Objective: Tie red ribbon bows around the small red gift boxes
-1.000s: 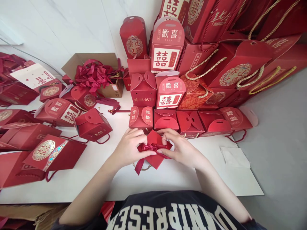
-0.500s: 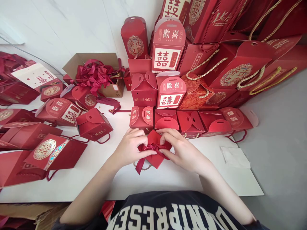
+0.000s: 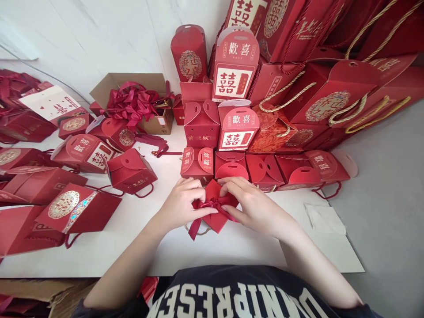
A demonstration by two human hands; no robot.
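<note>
A small red box (image 3: 217, 222) with a rope handle sits on the white table, between my hands and turned corner toward me. Dark red ribbon (image 3: 196, 229) forms a bow on its top, one tail hanging at the front left. My left hand (image 3: 185, 201) pinches the left part of the ribbon with thumb and curled fingers. From the other side, my right hand (image 3: 250, 204) grips the ribbon's right part, its fingertips bent down at the box top. The knot shows between the two thumbs.
Red gift boxes (image 3: 202, 126) stand stacked behind my hands, with larger bags at the right. More boxes (image 3: 89, 207) crowd the left. A cardboard box (image 3: 165, 123) holds dark red ribbons at the back. White tissue (image 3: 324, 218) lies near the right table edge (image 3: 356, 258).
The view has shifted slightly. The ribbon's right tail now shows more beneath my right thumb. Both hands keep hold of the ribbon.
</note>
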